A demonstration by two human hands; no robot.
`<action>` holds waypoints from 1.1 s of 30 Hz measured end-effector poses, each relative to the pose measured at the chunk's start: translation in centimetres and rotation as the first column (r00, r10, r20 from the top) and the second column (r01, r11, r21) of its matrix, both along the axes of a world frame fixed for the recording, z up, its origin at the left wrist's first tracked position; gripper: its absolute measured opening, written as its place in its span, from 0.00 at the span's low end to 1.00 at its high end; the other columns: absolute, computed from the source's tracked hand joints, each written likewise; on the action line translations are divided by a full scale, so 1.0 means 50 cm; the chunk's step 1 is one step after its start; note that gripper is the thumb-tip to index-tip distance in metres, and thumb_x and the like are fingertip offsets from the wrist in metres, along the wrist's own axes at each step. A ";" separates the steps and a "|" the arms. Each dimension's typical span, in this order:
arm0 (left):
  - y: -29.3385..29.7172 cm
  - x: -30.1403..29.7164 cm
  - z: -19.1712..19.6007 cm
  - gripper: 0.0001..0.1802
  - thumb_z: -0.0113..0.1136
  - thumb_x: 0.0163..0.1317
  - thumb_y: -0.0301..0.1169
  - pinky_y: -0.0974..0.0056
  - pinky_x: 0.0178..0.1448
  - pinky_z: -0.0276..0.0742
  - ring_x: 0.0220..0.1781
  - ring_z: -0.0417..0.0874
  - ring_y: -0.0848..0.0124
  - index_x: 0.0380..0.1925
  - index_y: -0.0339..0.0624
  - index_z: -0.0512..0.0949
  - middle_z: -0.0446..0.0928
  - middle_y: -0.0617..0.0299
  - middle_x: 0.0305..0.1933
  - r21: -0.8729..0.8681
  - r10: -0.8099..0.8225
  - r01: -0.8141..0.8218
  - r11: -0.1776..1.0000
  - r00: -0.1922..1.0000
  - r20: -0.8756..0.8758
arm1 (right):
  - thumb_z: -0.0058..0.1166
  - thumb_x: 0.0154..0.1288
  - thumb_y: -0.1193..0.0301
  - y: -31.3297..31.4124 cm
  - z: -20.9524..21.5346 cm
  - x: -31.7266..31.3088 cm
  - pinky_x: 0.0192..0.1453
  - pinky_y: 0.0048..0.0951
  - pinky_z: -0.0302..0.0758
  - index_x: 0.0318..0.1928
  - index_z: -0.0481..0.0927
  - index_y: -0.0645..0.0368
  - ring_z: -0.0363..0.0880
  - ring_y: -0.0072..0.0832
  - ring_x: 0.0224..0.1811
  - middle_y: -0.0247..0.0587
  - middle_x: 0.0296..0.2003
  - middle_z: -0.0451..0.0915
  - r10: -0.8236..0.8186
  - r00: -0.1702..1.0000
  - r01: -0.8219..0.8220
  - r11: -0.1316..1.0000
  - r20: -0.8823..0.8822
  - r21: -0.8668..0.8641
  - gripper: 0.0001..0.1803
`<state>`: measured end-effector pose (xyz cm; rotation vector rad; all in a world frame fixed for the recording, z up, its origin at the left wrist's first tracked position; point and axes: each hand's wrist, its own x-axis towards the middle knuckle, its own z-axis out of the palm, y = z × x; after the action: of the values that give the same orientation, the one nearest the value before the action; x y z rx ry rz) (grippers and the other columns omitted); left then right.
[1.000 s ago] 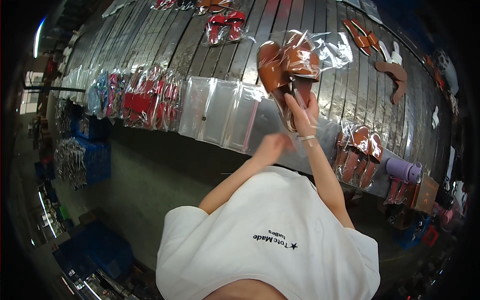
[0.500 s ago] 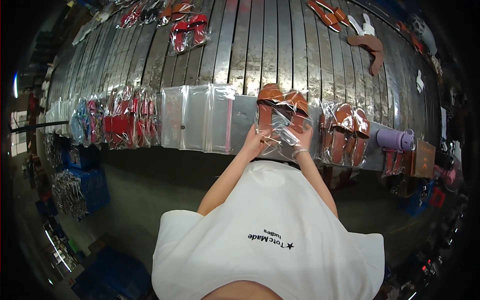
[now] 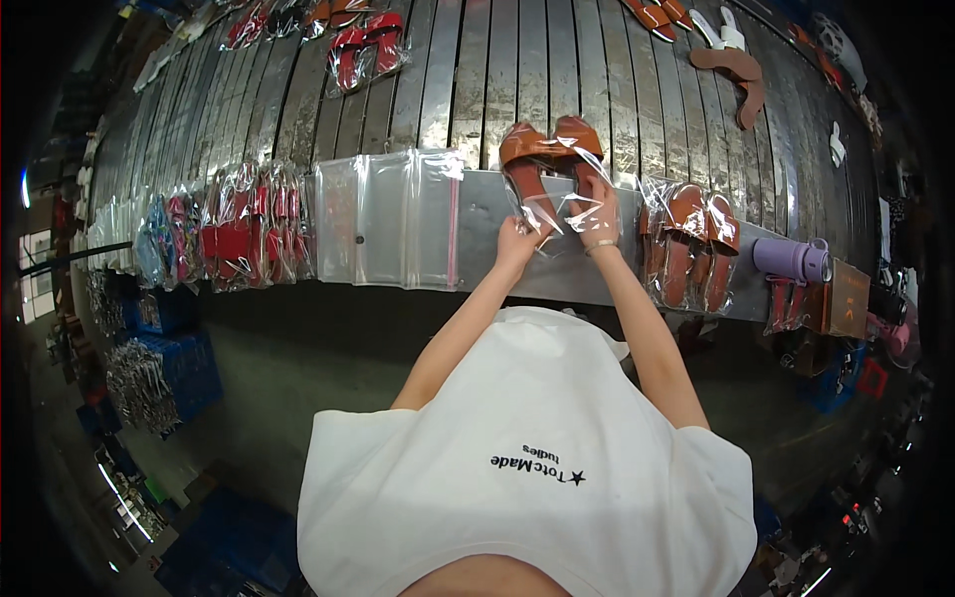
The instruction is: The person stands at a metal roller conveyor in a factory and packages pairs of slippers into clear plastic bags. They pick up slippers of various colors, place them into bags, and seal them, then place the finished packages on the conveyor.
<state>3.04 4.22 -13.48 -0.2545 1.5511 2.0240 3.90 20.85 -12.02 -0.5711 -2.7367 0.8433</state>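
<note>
A pair of brown slide sandals (image 3: pixel 553 147) lies side by side in a clear plastic bag (image 3: pixel 542 214), toes pointing away from me, at the far side of the grey ledge. My left hand (image 3: pixel 519 242) is closed on the near left corner of the bag. On the other side, my right hand (image 3: pixel 600 214) grips the bag along the right sandal, its fingers partly behind shiny film. Glare on the plastic hides the heels. Just right of my right hand sit more bagged brown sandals (image 3: pixel 686 244).
Flat clear bags (image 3: pixel 388 224) lie left of my hands, beside bagged red sandals (image 3: pixel 239 239). A purple bottle (image 3: pixel 786 259) and a cardboard box (image 3: pixel 846 298) stand at the right. Beyond is a slatted metal conveyor (image 3: pixel 497 70) with red sandals (image 3: pixel 366 45) and a brown sole (image 3: pixel 741 75).
Both hands and the bagged sandals have moved away from my body, toward the conveyor. The right hand has slid farther up along the right sandal.
</note>
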 end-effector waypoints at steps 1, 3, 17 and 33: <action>0.018 -0.009 0.014 0.19 0.62 0.54 0.25 0.65 0.44 0.78 0.39 0.80 0.71 0.44 0.31 0.68 0.77 0.57 0.39 -0.046 0.057 -0.055 0.997 0.997 0.046 | 0.63 0.46 0.68 -0.001 -0.009 -0.004 0.60 0.41 0.65 0.55 0.69 0.51 0.64 0.50 0.57 0.49 0.54 0.65 0.008 1.000 -0.008 1.000 0.000 0.017 0.32; 0.019 -0.006 0.014 0.19 0.63 0.53 0.25 0.67 0.38 0.79 0.35 0.80 0.72 0.42 0.29 0.68 0.77 0.56 0.36 -0.142 0.068 -0.064 0.988 0.997 0.030 | 0.64 0.45 0.67 0.001 -0.018 0.005 0.59 0.48 0.62 0.49 0.73 0.51 0.61 0.46 0.59 0.44 0.59 0.62 0.065 0.995 -0.077 0.981 0.072 0.177 0.26; -0.164 0.034 0.083 0.14 0.42 0.67 0.30 0.69 0.34 0.80 0.34 0.84 0.66 0.39 0.28 0.74 0.80 0.49 0.35 -0.246 -0.097 0.112 0.963 0.993 0.073 | 0.55 0.56 0.69 -0.115 0.135 0.158 0.40 0.40 0.69 0.33 0.72 0.61 0.72 0.44 0.37 0.46 0.32 0.72 0.711 0.686 -0.692 0.703 0.152 -0.163 0.09; -0.165 -0.091 0.064 0.16 0.55 0.56 0.26 0.57 0.59 0.70 0.50 0.78 0.60 0.46 0.45 0.74 0.76 0.56 0.51 -0.773 -0.759 0.102 0.626 -0.148 -0.634 | 0.51 0.47 0.82 0.127 0.085 0.099 0.56 0.34 0.70 0.46 0.74 0.58 0.72 0.35 0.51 0.40 0.42 0.77 0.828 0.553 -0.813 0.511 0.094 0.280 0.21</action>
<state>-1.52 -4.03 -10.30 1.8029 2.3466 0.8548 8.85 27.21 -7.77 0.9180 -2.9295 0.5293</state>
